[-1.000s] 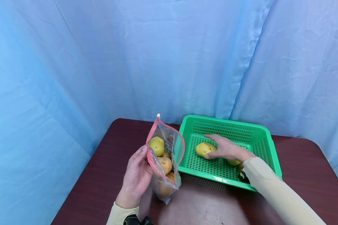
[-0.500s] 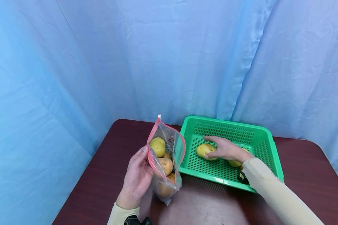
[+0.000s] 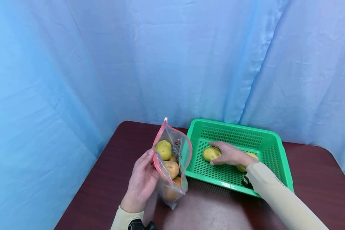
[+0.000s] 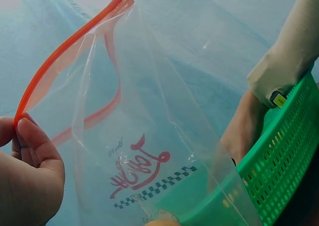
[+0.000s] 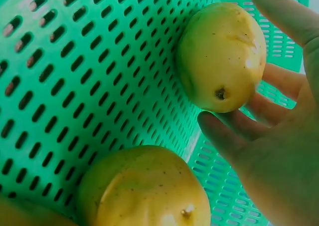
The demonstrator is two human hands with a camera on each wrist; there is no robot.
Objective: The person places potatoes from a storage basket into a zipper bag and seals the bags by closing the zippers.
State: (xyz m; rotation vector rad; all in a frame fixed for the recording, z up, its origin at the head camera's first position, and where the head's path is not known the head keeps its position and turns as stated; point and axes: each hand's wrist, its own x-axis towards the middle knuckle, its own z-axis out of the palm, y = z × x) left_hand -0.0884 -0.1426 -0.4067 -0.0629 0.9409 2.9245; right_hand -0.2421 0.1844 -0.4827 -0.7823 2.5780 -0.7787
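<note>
My left hand [image 3: 143, 182] pinches the red-edged rim of a clear zip bag [image 3: 185, 148]; thumb and fingertips meet on the rim in the left wrist view. The bag's mouth gapes, and several potatoes [image 3: 163, 149] lie inside it. Inside the green basket [image 3: 194, 127], my right hand [image 3: 231, 154] reaches around a yellow potato [image 5: 224, 56]. Its fingers [image 5: 269, 109] sit behind and beside the potato, while the thumb stands apart from it in the right wrist view. Another potato [image 5: 147, 191] lies nearer the wrist, and one more [image 3: 252, 155] shows behind it.
The perforated basket stands right of the bag on a dark red table [image 3: 103, 179]. Its raised walls surround the right hand. Blue curtains [image 3: 172, 64] hang behind and to the left. A black device [image 3: 141, 224] is worn at the left wrist.
The head view has shifted slightly, moving the scene right. Against the basket, my right hand has edged left over the potato, and more of the potatoes near its wrist shows. The left hand keeps its pinch.
</note>
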